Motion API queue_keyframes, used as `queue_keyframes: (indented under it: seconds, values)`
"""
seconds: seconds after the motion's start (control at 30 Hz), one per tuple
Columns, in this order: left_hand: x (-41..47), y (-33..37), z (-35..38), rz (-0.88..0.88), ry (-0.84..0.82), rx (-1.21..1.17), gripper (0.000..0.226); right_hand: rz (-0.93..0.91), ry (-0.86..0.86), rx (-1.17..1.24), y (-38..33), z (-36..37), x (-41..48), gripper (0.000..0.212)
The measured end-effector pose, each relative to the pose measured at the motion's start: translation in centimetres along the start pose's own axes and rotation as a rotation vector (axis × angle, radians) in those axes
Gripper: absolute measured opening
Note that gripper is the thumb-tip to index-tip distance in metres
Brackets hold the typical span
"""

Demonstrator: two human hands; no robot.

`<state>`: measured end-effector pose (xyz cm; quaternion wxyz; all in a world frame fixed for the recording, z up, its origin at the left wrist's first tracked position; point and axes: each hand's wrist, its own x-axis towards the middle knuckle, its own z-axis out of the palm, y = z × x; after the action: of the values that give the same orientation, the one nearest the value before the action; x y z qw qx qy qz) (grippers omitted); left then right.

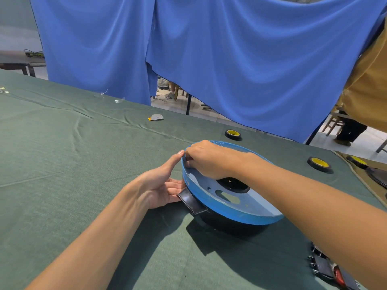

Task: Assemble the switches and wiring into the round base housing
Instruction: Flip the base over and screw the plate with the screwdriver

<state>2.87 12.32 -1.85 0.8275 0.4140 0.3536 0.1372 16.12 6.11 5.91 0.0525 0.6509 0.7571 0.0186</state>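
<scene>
Plainly, the round base housing [230, 208] sat on the green-clothed table [83, 164], its side handle [191, 203] toward the left hand [161, 185]. It could slide or tip if the right hand [207, 161] tugged the blue rim harder than the left braced it. The left hand's straight fingers pressed the outer wall, thumb on the rim. The right hand's curled fingers pinched the rim's far-left edge. The switches and wiring [326, 266] lay well apart, at lower right.
</scene>
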Motion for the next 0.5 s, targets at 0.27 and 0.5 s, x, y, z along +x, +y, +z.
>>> queue_keyframes:
  seconds: [0.27,0.5]
  values:
    - [-0.01,-0.04,0.08,0.027,0.023,-0.023,0.069,0.063,-0.009,0.148,0.10,-0.78,0.13,0.010]
    - [-0.03,-0.10,0.12,0.032,0.012,-0.035,0.067,0.054,0.017,0.055,-0.15,-0.04,0.13,0.014]
